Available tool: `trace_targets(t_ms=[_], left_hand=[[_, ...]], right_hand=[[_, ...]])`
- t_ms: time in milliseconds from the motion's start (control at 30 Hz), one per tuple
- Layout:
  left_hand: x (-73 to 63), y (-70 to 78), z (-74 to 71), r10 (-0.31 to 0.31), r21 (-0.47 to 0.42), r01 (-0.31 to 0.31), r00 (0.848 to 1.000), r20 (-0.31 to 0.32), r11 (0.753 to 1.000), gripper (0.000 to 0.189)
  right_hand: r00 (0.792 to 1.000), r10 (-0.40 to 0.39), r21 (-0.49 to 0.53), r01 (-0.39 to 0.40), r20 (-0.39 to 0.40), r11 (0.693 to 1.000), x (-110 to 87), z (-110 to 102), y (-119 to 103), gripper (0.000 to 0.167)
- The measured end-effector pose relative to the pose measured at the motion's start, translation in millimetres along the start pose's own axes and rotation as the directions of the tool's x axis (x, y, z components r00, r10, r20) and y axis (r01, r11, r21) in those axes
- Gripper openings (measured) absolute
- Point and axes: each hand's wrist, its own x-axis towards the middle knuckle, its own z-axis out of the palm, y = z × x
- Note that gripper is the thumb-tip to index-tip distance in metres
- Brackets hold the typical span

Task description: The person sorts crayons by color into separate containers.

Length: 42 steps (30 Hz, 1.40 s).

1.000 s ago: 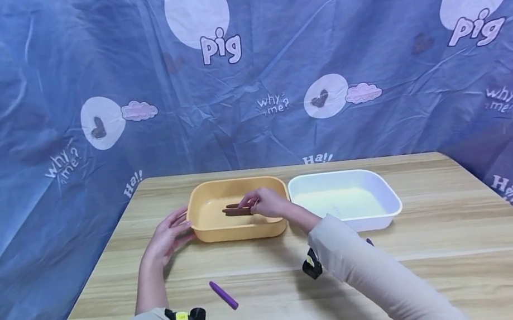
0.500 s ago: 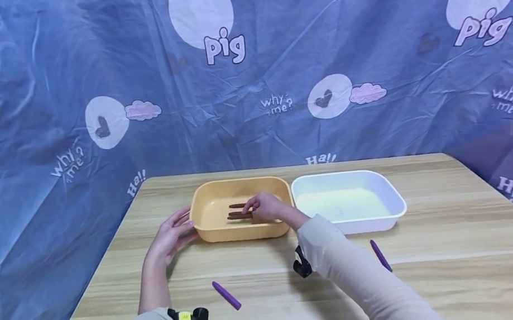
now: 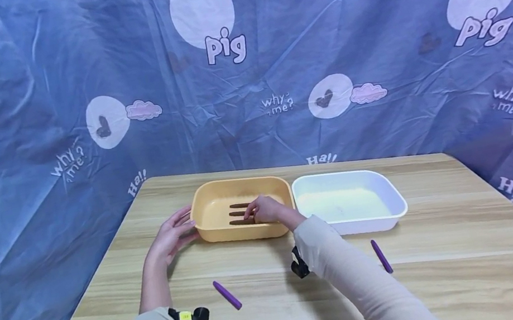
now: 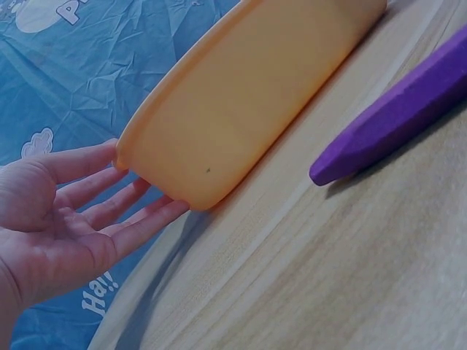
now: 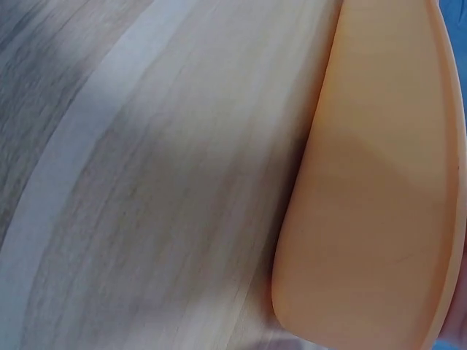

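Note:
An orange tub [image 3: 243, 233] stands on the table with three brown crayons [image 3: 242, 222] lying side by side in it, tips to the left. My right hand [image 3: 267, 209] reaches over its near right side; the fingers pinch the nearest crayon at its right part, which they cover. At the tub's left end, my left hand [image 3: 168, 241] touches the wall with spread, fairly straight fingers [image 4: 149, 222], clearer in the left wrist view. The right wrist view catches mostly the tub's outer wall [image 5: 372, 182], hiding the fingers.
A white tub [image 3: 350, 203] stands right against the orange one. One purple crayon [image 3: 227, 295] lies on the wooden table [image 3: 272, 316] near the left forearm, another purple crayon [image 3: 382, 256] right of the right sleeve. A blue printed cloth [image 3: 271, 67] hangs behind.
My right hand has shifted slightly toward me inside the tub, and the brown crayons now lie farther apart, the nearest one drawn toward the near wall. My left hand stays at the tub's end.

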Motion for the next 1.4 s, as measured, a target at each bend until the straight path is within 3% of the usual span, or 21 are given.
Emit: trace_targets(t_ms=[233,500,733,867,967,1133,1267,1400], left_hand=[[-0.6,-0.2,2.9,0.009,0.013,-0.009,1.000,0.004,1.000,0.057],[1.4,-1.9,5.3,0.004,0.007,-0.004,1.000,-0.008,1.000,0.057],[-0.2,-4.2,5.3,-0.009,0.032,0.010,1.000,-0.026,0.999,0.057],[-3.0,-0.9,8.3,-0.010,0.130,0.020,0.997,-0.079,0.991,0.057],[-5.0,5.6,12.1,0.043,0.236,-0.010,0.990,-0.135,0.972,0.057],[-8.2,20.1,20.0,0.203,0.375,-0.123,0.962,-0.182,0.919,0.052],[-12.8,28.8,28.9,0.305,0.439,-0.233,0.947,-0.099,0.868,0.046],[-19.9,32.4,35.4,0.339,0.469,-0.309,0.941,0.022,0.827,0.042]], right_hand=[[1.000,-0.013,-0.079,0.012,-0.007,0.997,-0.1,1,4,0.019],[1.000,-0.002,-0.053,0.001,-0.005,0.999,-7.4,-9,1,0.024],[0.995,-0.090,0.074,0.092,-0.033,0.993,-24.9,-42,6,0.029],[0.991,-0.108,0.089,0.115,-0.072,0.989,-44.3,-69,16,0.028],[0.984,-0.130,0.074,0.139,-0.120,0.987,-63.1,-88,29,0.027],[0.974,-0.119,0.043,0.129,-0.194,0.991,-99.4,-115,56,0.024],[0.977,-0.043,0.039,0.052,-0.207,0.998,-130.4,-133,82,0.023],[0.974,0.011,0.018,-0.007,-0.227,1.000,-158.6,-145,108,0.022]])
